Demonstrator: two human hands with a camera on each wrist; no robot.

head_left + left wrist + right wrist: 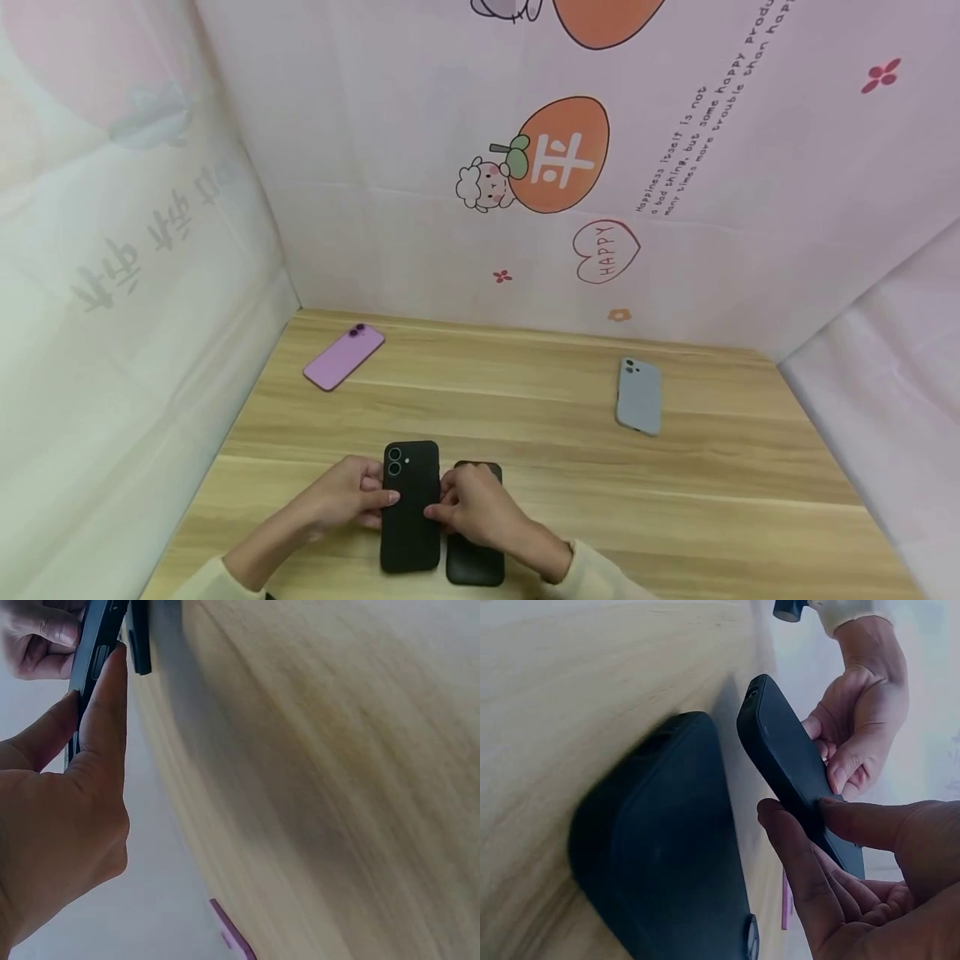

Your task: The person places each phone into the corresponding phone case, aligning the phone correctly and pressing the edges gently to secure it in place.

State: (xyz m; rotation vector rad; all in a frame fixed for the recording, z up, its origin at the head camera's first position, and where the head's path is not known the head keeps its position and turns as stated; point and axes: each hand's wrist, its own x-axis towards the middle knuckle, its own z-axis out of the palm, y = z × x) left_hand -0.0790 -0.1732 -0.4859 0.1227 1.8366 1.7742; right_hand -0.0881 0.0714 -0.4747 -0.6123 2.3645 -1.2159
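Note:
Both hands hold a black smartphone by its long sides, its back with two camera lenses turned up. My left hand pinches the left edge, thumb on the back. On the opposite edge my right hand pinches it between thumb and fingers. In the right wrist view the held phone is raised over the wooden table. A second black phone lies flat on the table under the right hand, which hides its middle; its dark body fills much of the right wrist view.
A pink-purple phone lies at the table's back left, camera side up. Toward the back right is a light blue-grey phone. Printed cloth hangs behind and along both sides of the wooden table.

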